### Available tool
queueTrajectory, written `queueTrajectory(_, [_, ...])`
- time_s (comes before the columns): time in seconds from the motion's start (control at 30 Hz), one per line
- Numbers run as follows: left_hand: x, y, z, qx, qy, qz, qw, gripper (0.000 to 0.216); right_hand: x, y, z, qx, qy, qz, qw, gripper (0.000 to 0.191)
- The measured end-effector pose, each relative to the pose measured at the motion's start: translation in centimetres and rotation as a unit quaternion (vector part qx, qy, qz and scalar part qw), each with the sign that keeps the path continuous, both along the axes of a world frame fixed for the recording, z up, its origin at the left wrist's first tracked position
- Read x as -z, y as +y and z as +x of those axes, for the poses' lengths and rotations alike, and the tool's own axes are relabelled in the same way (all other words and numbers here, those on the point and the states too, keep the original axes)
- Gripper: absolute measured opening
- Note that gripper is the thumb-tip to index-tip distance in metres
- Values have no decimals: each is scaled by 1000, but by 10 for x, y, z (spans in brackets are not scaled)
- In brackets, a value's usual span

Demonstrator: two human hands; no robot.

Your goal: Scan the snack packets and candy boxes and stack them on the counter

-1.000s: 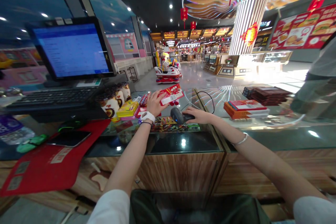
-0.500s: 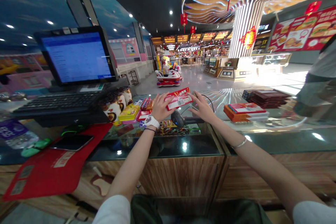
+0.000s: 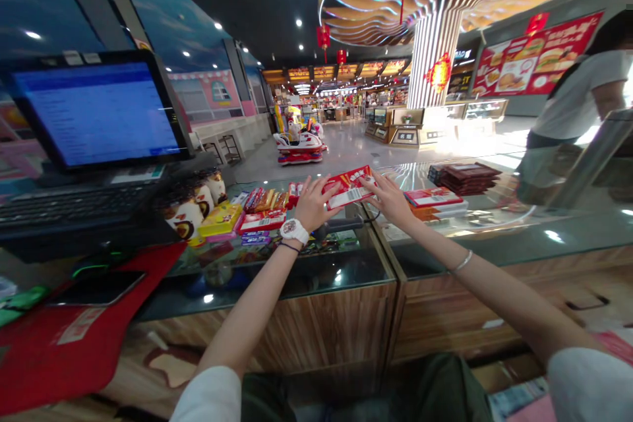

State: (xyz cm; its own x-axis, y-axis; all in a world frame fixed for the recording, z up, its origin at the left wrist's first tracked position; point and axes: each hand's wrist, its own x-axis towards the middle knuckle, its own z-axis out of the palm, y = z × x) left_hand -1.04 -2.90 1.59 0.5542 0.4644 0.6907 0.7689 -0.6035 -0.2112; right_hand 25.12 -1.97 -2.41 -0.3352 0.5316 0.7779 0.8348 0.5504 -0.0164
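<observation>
The red box point(image 3: 350, 187) is held up above the glass counter point(image 3: 361, 271), spanning the space between both hands — its long axis runs crosswise, the right end tilted a little higher. The left hand point(image 3: 311, 206) grasps its left end; the right hand point(image 3: 390, 199) has its fingertips on the right end, though whether they pinch or merely touch, I cannot tell. The stacked boxes point(image 3: 435, 198) lie beyond the right hand, which is nearer them — the dark scanner point(image 3: 346, 225) sits below.
</observation>
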Motion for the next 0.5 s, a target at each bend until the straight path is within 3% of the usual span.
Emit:
queueTrajectory(0.23, [3,-4,82,29,-18,-39,999,55,11,-25,78,49,42,-15,998,52])
queueTrajectory(0.37, [13,-7,127,11,-62,-83,995,57,21,-32,124,83,106,-29,990,51])
queueTrajectory(0.5, [24,-5,162,40,-53,-119,991,47,26,-33,164,87,127,-53,987,50])
